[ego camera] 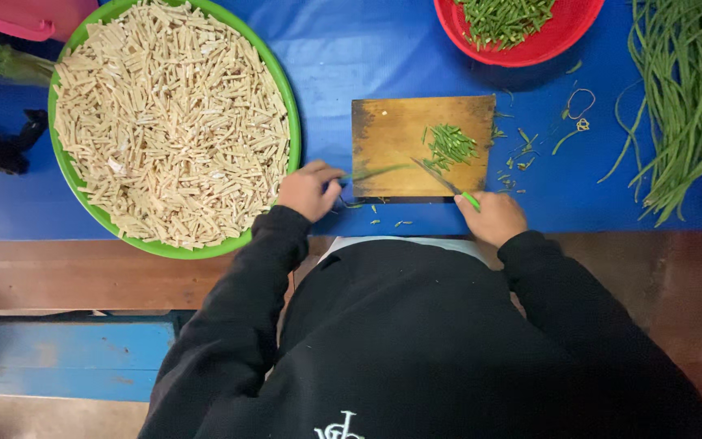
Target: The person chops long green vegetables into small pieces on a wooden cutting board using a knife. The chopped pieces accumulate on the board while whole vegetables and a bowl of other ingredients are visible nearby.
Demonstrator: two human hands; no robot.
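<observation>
My left hand (309, 189) grips the end of a thin bunch of long green beans (375, 172) that lies across a small wooden cutting board (392, 134). My right hand (493, 216) holds a knife (440, 178) with a green handle, its blade angled over the board just right of the beans. A small heap of chopped green pieces (451, 145) sits on the board's right part. Loose bits lie scattered on the blue tabletop (351, 57) around the board.
A big green basin (291, 97) of pale cut strips fills the left. A red bowl (530, 49) of chopped greens stands at the back right. A pile of long green beans (688, 97) lies far right, rubber bands (580, 106) beside it. A pink container (18, 20) sits top left.
</observation>
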